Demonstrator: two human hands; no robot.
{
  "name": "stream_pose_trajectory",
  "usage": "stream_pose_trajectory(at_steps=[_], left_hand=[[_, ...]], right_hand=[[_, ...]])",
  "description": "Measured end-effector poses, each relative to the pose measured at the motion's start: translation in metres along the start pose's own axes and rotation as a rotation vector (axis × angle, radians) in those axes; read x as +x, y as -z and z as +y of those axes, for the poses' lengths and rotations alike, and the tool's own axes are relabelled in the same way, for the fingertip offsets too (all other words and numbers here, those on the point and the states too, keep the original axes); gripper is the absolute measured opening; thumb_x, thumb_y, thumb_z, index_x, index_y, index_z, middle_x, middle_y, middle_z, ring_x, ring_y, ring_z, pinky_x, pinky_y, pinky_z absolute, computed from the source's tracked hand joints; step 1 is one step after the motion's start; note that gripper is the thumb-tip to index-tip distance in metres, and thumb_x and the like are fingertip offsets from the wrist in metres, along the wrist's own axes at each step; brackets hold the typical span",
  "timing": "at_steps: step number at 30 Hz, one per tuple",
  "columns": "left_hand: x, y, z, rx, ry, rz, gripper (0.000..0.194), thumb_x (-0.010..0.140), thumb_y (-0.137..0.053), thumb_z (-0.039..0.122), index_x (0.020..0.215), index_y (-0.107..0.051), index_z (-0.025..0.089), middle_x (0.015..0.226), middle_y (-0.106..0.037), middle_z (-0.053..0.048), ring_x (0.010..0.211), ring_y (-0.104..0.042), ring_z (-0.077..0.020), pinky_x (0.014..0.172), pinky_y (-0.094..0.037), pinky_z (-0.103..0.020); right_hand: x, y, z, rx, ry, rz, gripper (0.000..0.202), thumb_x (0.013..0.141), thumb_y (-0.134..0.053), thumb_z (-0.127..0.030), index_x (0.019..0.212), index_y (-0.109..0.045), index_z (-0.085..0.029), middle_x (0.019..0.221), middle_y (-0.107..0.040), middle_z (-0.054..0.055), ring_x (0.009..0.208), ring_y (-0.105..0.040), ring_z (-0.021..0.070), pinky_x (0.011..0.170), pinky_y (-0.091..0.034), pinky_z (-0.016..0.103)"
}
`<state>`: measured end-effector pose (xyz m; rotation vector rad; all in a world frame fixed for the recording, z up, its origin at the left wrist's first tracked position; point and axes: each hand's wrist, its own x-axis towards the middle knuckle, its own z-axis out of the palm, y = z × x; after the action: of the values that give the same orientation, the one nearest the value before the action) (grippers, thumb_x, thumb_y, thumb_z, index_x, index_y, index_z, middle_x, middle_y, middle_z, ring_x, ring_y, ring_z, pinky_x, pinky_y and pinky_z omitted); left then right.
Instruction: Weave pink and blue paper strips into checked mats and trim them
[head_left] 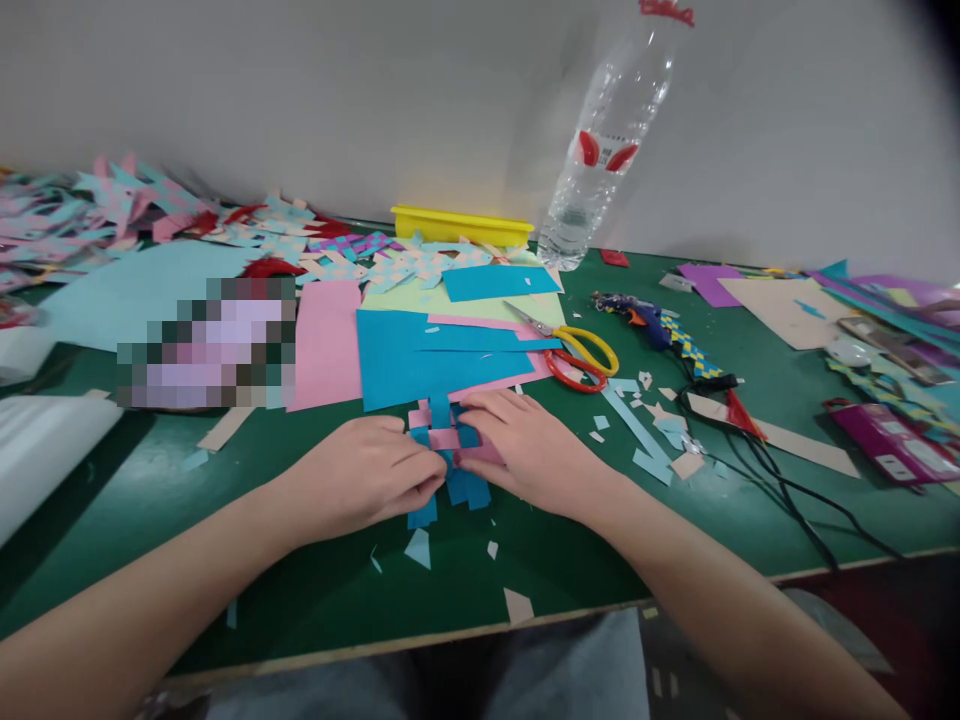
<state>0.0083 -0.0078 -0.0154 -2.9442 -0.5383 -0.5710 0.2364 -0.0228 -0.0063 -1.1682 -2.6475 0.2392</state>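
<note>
Between my hands lies a small weave of blue and pink paper strips [444,438], its blue ends pointing toward me. My left hand [358,472] is closed, with thumb and forefinger pinching the left side of the weave. From the other side, the bent fingers of my right hand [529,452] grip its right edge; the fingertips cover part of the strips. Just beyond my hands is a blue paper sheet [397,355] on top of pink paper [328,345]. Scissors [577,350] with yellow and red handles rest at the right edge of these sheets.
A clear plastic bottle [600,140] stands at the back beside a yellow tray [461,227]. Heaped woven strips [120,200] fill the back left. A glue gun [660,335] with a black cord lies to the right, among paper scraps [652,465]. A blurred-out object [214,350] is at left.
</note>
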Motion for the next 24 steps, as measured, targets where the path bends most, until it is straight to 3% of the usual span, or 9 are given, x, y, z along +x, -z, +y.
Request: stream_pose_trajectory(at_steps=[13,24], left_hand=[[-0.0022,-0.0018,0.0074,-0.072,-0.051,-0.01,0.024,0.091,-0.045,0.014,0.074,-0.06,0.022,0.057,-0.061,0.004,0.047,-0.046,-0.0123,0.05,-0.03,-0.029],[-0.0062,-0.0044,0.008,-0.306,-0.031,-0.128,0.017,0.091,-0.049,0.018,0.08,-0.061,0.024,0.063,-0.067,0.006,0.053,-0.055,-0.0114,0.054,-0.033,-0.028]], right_hand=[[0.0022,0.0013,0.0005,0.023,-0.022,-0.038,0.04,0.093,-0.052,-0.042,0.121,-0.058,-0.014,0.137,-0.053,0.013,0.129,-0.045,0.0275,0.104,-0.042,0.045],[0.0021,0.0012,0.0019,0.014,-0.022,-0.044,0.041,0.094,-0.05,-0.045,0.121,-0.058,-0.015,0.138,-0.052,0.012,0.129,-0.045,0.0276,0.105,-0.041,0.045]])
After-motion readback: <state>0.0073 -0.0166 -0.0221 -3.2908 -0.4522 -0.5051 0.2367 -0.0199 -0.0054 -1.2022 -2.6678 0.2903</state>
